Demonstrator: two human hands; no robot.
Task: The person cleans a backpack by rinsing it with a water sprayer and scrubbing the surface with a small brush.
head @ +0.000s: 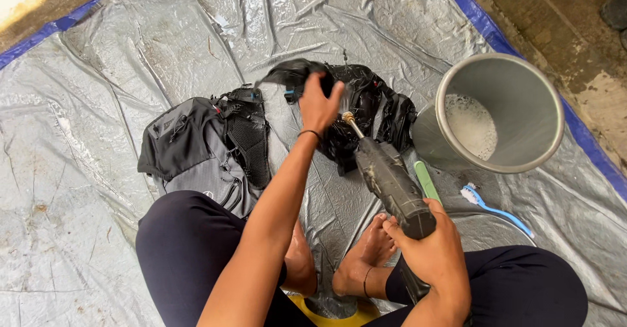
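My left hand grips the edge of a wet black bag and lifts a flap of it off the grey tarp. My right hand is shut on the handle of a dark spray gun, whose brass nozzle points at the black bag just right of my left hand. A grey and black backpack lies flat to the left of my left arm, untouched.
A metal bucket with foamy water stands at the right. A green-handled brush and a blue toothbrush lie beside it. My knees and bare feet rest at the bottom. The tarp's blue border runs along the concrete floor.
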